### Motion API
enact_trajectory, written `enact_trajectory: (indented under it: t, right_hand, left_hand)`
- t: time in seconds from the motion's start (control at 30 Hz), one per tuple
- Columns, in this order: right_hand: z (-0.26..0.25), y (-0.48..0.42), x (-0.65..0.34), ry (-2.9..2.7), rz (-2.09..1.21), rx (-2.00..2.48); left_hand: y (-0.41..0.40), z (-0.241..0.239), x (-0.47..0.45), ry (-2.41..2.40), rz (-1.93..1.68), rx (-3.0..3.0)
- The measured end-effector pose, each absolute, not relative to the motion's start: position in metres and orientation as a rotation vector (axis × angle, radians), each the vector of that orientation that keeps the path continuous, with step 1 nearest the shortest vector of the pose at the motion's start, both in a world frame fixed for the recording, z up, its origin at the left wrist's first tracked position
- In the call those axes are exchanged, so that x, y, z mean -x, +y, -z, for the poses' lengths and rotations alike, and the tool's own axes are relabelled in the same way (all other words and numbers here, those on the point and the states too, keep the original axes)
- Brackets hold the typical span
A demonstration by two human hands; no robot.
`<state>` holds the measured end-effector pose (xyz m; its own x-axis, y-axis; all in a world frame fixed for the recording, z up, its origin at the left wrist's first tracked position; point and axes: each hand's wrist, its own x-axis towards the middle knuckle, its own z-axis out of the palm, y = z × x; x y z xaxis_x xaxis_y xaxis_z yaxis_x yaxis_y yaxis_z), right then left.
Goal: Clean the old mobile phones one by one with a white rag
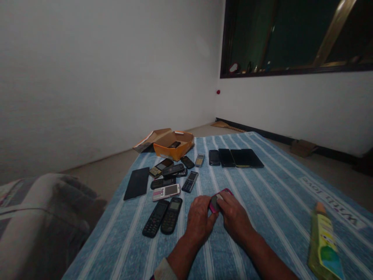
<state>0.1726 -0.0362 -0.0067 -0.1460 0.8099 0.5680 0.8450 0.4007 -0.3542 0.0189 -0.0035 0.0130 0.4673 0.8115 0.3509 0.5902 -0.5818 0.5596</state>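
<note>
Both hands meet over the striped cloth around a small pink-edged mobile phone [213, 209] with a grey face. My left hand [201, 217] grips its left side with closed fingers. From the right, my right hand [234, 214] closes on the phone's upper part, its fingers covering much of it. Whether a smaller piece sits under those fingertips I cannot tell. Left of my hands lie two dark keypad phones [155, 218] side by side. Beyond them are a white and pink phone [166, 192], a dark blue keypad phone [190, 181] and several other phones.
An orange open box [169, 151] with a phone inside stands at the far end. Several dark touchscreen phones [226, 158] form a row to its right. A black tablet-like slab [136, 183] lies left. A yellow-green bottle [324, 245] lies near right. Grey fabric [49, 217] is at left.
</note>
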Motion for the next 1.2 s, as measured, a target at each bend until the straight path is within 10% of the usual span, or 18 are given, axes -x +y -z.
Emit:
enact_trajectory:
  t: [1.2]
  right_hand:
    - [0.006,-0.021,-0.159,-1.931,0.074,1.419]
  left_hand:
    - [0.007,-0.004,-0.013,1.178,-0.983,-2.349]
